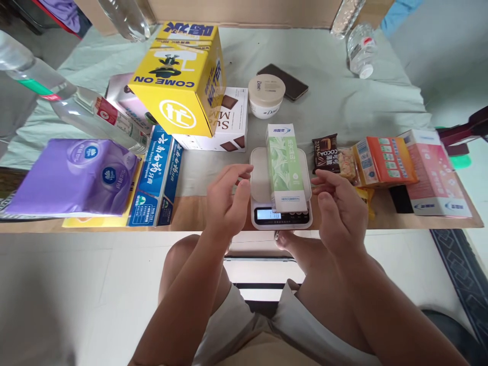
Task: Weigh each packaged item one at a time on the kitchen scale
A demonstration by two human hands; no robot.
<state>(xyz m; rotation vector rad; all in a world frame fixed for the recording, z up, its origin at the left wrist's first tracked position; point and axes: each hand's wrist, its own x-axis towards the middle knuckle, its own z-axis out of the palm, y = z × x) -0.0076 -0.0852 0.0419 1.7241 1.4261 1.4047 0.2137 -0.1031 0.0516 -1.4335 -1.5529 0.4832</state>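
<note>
A green and white box (285,165) lies lengthwise on a small white kitchen scale (260,175), covering the right part of its plate. The scale's display is lit, but its digits are too small to read. My left hand (230,201) hovers at the scale's left side, fingers curved, thumb apart, holding nothing. On the other side, my right hand (339,211) is likewise empty, with bent fingers and the thumb apart. Neither hand touches the box. Just beyond my right fingers lie a brown cocoa snack packet (326,155) and a clear packet of nutty pieces (346,163).
To the left are a purple tissue pack (72,175), blue toothpaste boxes (154,178), a large bottle (87,109) and a yellow carton (175,81) on a white box (233,119). A tub (266,96) and phone (284,81) lie behind; orange (385,160) and pink boxes (436,175) sit right.
</note>
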